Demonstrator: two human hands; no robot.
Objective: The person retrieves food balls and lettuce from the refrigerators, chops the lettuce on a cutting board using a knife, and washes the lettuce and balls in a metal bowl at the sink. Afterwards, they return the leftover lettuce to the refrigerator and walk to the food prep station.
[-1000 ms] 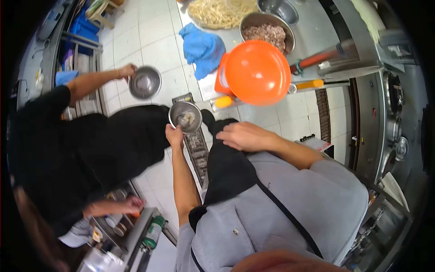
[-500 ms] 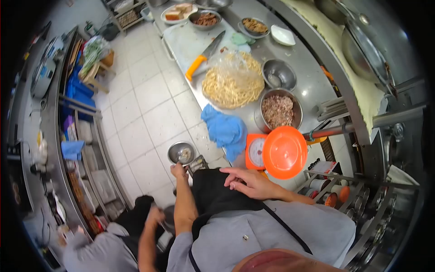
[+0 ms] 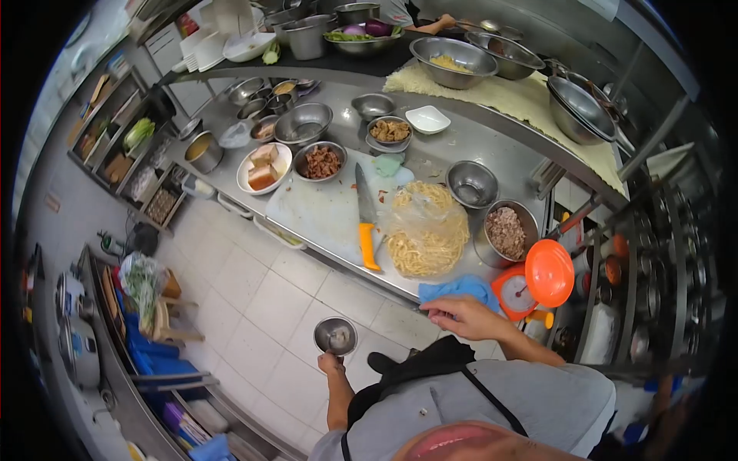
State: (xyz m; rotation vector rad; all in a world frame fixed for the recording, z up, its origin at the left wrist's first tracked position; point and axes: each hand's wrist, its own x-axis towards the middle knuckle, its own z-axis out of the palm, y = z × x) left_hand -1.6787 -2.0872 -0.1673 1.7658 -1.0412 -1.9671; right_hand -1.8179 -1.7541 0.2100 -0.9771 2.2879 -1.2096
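Note:
My left hand is closed on the rim of a small metal bowl, held out over the floor with a little pale stuff inside. My right hand hovers by the table edge, fingers stretched out and holding nothing that I can see. Close to it lie a crumpled blue cloth and an orange kitchen scale with a round orange pan. Past the cloth, a heap of noodles sits partly under a clear plastic bag. A knife with an orange handle lies on the white cutting board.
A pot of minced meat and a bare metal bowl stand right of the noodles. Further back are a plate of pork blocks and a bowl of chopped meat. A shelf with bowls runs above.
My view has swung toward the table and upper shelf. The co-worker at lower left has gone out of view. My left hand still holds the bowl, and my right hand is nearer the cloth.

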